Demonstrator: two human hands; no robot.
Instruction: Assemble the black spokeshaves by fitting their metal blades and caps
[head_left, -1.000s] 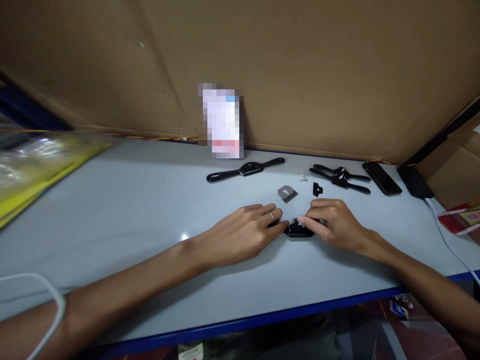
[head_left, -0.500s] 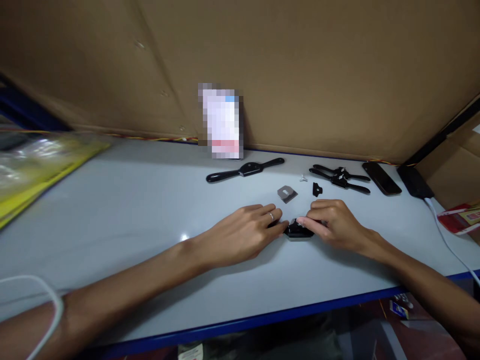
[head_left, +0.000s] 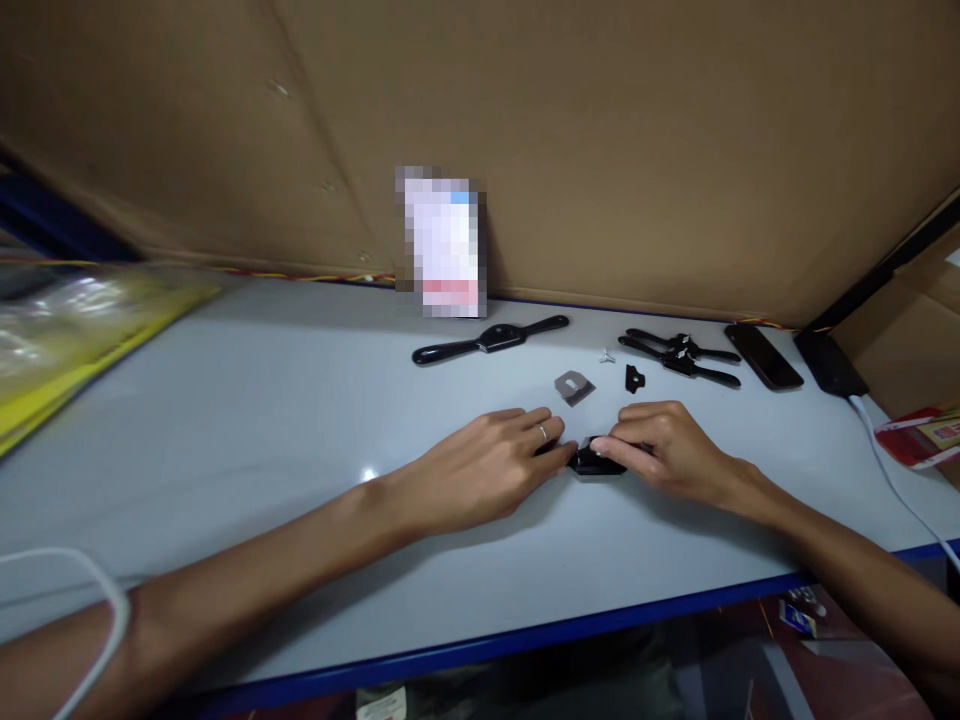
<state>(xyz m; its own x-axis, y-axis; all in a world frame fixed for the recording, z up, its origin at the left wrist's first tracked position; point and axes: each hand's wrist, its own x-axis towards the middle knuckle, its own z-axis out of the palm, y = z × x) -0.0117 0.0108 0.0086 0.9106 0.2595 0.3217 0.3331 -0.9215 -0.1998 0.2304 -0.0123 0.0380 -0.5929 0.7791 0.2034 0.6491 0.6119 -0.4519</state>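
On the grey-white table a black spokeshave [head_left: 598,466] lies under both my hands, its handles mostly hidden by them. My left hand [head_left: 510,455], with a ring on one finger, is closed over its left handle. At the middle of the tool, my right hand [head_left: 652,445] pinches a small silvery screw, mostly covered by thumb and fingertips. Just beyond lie a steel blade [head_left: 574,387] with a slot, a small black cap plate [head_left: 634,378] and a silvery thumbscrew [head_left: 607,356]. Another spokeshave body [head_left: 501,338] rests behind, to the left.
Two smaller black spokeshaves [head_left: 681,356] lie together at the back right, beside a phone [head_left: 763,357] and a black box with a white cable [head_left: 830,364]. A blurred-out upright card [head_left: 450,245] leans on the cardboard wall. Yellow-edged plastic packets [head_left: 82,335] cover the far left.
The fingers of my right hand have shifted slightly at the middle of the spokeshave. My left hand and the loose parts stay where they were.
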